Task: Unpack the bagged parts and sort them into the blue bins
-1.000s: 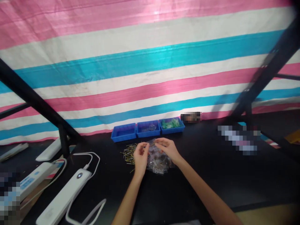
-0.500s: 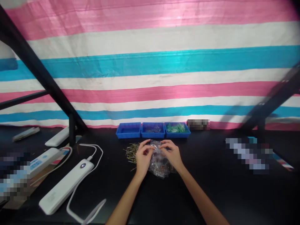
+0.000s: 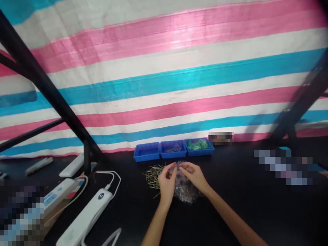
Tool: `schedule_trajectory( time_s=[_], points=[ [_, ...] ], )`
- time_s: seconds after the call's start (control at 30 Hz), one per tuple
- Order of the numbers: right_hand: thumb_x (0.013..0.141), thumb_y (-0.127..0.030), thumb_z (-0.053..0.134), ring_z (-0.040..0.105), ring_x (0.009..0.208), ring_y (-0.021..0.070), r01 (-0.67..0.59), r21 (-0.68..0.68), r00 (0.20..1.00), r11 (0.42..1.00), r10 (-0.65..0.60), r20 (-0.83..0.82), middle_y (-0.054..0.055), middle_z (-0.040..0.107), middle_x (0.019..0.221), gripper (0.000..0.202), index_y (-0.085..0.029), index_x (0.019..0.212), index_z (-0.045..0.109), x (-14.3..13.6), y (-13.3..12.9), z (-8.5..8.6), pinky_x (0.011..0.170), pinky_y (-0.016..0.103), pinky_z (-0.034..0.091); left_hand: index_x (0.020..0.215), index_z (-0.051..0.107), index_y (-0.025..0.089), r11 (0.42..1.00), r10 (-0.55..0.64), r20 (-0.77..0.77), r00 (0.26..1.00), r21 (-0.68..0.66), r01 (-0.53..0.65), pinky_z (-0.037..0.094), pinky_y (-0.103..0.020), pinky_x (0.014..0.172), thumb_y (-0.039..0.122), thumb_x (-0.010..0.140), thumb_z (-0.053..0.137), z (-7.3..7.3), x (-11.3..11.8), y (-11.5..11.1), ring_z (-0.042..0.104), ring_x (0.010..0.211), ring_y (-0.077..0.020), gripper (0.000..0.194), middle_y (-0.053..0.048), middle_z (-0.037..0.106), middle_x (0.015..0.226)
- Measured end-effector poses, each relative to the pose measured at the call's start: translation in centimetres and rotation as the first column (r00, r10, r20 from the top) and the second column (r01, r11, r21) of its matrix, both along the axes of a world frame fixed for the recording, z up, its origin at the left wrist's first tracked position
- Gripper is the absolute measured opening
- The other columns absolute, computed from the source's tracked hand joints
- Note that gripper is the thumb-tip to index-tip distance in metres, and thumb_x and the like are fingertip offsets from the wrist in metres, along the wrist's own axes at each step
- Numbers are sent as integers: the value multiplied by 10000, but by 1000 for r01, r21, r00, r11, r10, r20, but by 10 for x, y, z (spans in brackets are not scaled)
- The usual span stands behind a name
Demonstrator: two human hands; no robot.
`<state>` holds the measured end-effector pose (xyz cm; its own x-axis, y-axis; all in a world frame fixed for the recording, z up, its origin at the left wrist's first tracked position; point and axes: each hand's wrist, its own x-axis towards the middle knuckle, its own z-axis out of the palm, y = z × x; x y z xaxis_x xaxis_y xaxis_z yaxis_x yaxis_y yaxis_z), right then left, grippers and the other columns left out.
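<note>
My left hand (image 3: 167, 179) and my right hand (image 3: 195, 175) are close together, fingertips pinching the top of a small clear plastic bag (image 3: 180, 167) between them. Below and behind the fingers lies a heap of clear plastic bags (image 3: 188, 194) on the black table; what is in them is hard to make out. Just left of my left hand spreads a pile of long brass-coloured screws (image 3: 153, 177), partly covered by that hand.
Three blue trays stand in a row behind: a left tray (image 3: 147, 158), a middle tray (image 3: 173, 155) with clear bits, a right tray (image 3: 201, 152) with green pieces. Left are a white power bank (image 3: 84, 218) with cable and a power strip (image 3: 60, 193). Black frame legs (image 3: 64, 112) flank the table.
The view has tilted, shifting the scene rightward and mostly down on the left. My hands have drawn closer together at the bag's top.
</note>
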<state>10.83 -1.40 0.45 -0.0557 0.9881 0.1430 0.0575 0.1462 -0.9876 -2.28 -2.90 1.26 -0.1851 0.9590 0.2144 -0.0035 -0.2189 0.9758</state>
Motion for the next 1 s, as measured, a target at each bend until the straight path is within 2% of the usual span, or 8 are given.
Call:
schedule_trajectory(
  time_s=[0.07, 0.13, 0.23, 0.3, 0.4, 0.6, 0.83, 1.0],
  points=[
    [665, -445, 627, 502, 428, 99, 31, -44, 998, 999, -33, -48, 33, 634, 688, 345, -163, 862, 624, 3, 5, -4, 359, 205, 364, 999, 618, 155, 998, -30, 147, 989, -58, 39, 431, -231, 530, 351, 682, 633, 3, -1, 0, 531, 589, -111, 373, -90, 634, 976],
    [643, -479, 631, 452, 363, 87, 82, -91, 992, 992, -90, -91, 16, 616, 611, 381, -160, 853, 623, 8, 11, -7, 335, 209, 326, 1088, 574, 149, 980, -104, 365, 925, -121, 158, 438, -230, 540, 375, 717, 583, 9, -4, 0, 563, 638, -123, 434, -116, 606, 1058],
    [633, -503, 625, 383, 314, 67, 178, -125, 971, 976, -195, -138, -13, 562, 514, 405, -154, 839, 627, 19, 19, -8, 317, 208, 270, 1186, 508, 148, 901, -215, 697, 684, -128, 414, 469, -264, 671, 399, 775, 461, 19, -10, 0, 598, 874, -190, 484, -147, 541, 1181],
    [622, -516, 624, 361, 310, 65, 242, -137, 953, 961, -262, -154, -28, 516, 471, 411, -150, 809, 634, 25, 22, -7, 310, 209, 243, 1205, 493, 158, 847, -240, 817, 524, -87, 525, 460, -289, 766, 402, 782, 422, 22, -14, 0, 534, 1053, -233, 494, -143, 487, 1253],
    [590, -537, 630, 335, 305, 66, 306, -163, 929, 938, -331, -163, -43, 455, 433, 419, -150, 751, 638, 32, 24, -6, 302, 217, 221, 1218, 484, 161, 809, -246, 881, 403, -42, 586, 431, -317, 843, 407, 783, 403, 23, -17, 1, 419, 1186, -266, 506, -133, 426, 1315],
    [576, -511, 638, 304, 302, 52, 299, -189, 922, 935, -334, -194, -61, 423, 453, 392, -164, 758, 635, 35, 32, -17, 304, 211, 192, 1208, 503, 151, 788, -235, 905, 354, -35, 614, 386, -345, 901, 415, 784, 397, 16, -19, 6, 370, 1220, -290, 510, -140, 423, 1317],
    [605, -504, 605, 368, 319, 52, 277, -188, 935, 942, -310, -171, -42, 479, 493, 403, -138, 771, 637, 37, 41, -28, 313, 191, 225, 1209, 503, 122, 792, -235, 856, 461, -107, 601, 400, -337, 841, 416, 791, 412, 14, -17, 10, 447, 1148, -314, 519, -164, 477, 1261],
    [633, -517, 565, 398, 334, 53, 264, -201, 942, 943, -297, -157, -27, 512, 530, 444, -129, 837, 635, 39, 43, -30, 324, 182, 235, 1101, 585, 96, 780, -215, 853, 477, -144, 609, 423, -320, 765, 381, 785, 433, 12, -12, 8, 574, 952, -278, 451, -172, 570, 1132]
  ],
)
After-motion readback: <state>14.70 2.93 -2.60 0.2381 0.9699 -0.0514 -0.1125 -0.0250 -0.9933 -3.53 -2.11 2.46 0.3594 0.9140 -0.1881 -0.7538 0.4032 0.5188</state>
